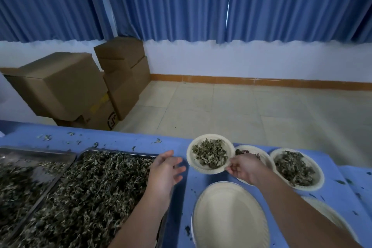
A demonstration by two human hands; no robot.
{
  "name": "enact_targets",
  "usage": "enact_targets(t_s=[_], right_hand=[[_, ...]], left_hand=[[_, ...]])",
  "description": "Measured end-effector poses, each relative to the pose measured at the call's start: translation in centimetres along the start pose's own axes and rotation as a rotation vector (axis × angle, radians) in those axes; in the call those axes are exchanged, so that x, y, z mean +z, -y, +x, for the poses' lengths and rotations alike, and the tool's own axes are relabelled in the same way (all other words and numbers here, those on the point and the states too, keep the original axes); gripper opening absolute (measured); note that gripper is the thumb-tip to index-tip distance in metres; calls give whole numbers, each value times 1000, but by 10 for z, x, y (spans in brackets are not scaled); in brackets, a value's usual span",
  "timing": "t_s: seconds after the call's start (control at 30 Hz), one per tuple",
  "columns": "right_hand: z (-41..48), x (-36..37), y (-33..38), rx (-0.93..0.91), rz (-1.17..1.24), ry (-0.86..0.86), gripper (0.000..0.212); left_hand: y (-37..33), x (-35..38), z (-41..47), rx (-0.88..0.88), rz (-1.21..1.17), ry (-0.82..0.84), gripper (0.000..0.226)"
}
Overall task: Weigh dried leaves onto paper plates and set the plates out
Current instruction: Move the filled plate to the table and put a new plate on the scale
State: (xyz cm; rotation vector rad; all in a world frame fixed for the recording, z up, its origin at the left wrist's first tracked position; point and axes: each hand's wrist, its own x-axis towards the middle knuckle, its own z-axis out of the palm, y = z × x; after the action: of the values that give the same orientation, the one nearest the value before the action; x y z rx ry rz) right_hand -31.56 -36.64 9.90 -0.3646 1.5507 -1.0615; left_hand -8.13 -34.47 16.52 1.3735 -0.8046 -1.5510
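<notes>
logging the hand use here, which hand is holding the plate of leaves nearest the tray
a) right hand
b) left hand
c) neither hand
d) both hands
A: the right hand grips the near rim of the plate of leaves, while the left hand is open beside it and holds nothing.

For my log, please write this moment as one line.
stage: setting out | right hand: pinches rim of filled paper plate | left hand: open, over tray of dried leaves
</notes>
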Motion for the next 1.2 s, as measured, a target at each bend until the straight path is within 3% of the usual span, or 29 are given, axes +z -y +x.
enact_targets(t_s=[0.33,0.47,0.67,0.8,1.0,1.2], right_hand=[[46,19,2,47,-133,37,18],[49,20,-6,79,-140,39,10],[33,19,-2,62,-102,61,33],[5,0,4,33,-129,24,26],[-67,-15,9,-121,-248,-29,4],[-140,-22,-7,-322,-274,13,6]], left_hand=[[23,-5,29,-39,4,4,19],[32,-5,30,-44,1,16,18],[32,-9,20,-35,22,31,19],[28,-12,-1,-35,39,34,20],[20,-14,-46,-5,133,109,20],[33,-23,-89,96,130,173,24]])
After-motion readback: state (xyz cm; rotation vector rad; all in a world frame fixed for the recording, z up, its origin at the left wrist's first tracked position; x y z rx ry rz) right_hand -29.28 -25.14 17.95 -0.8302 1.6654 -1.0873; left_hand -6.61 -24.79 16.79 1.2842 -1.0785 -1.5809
